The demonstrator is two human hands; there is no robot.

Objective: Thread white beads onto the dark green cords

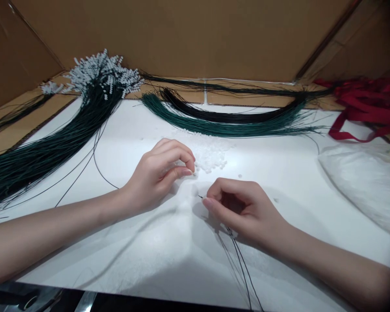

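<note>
My left hand (160, 171) rests on the white tabletop (143, 260), fingers curled in a pinch at the edge of a small heap of white translucent beads (211, 154); what the fingertips hold is too small to make out. My right hand (238, 208) is closed in a pinch on the tip of thin dark cords (242, 268), which trail from under the palm toward the near table edge. The two hands are a short gap apart, not touching.
A thick bundle of dark green cords (45, 151) with white bead ends (100, 73) lies at the left. Curved green and black cord bundles (227, 121) lie behind the beads. Red ribbons (367, 104) sit far right, a white plastic bag (364, 182) below them. Cardboard walls (188, 39) surround.
</note>
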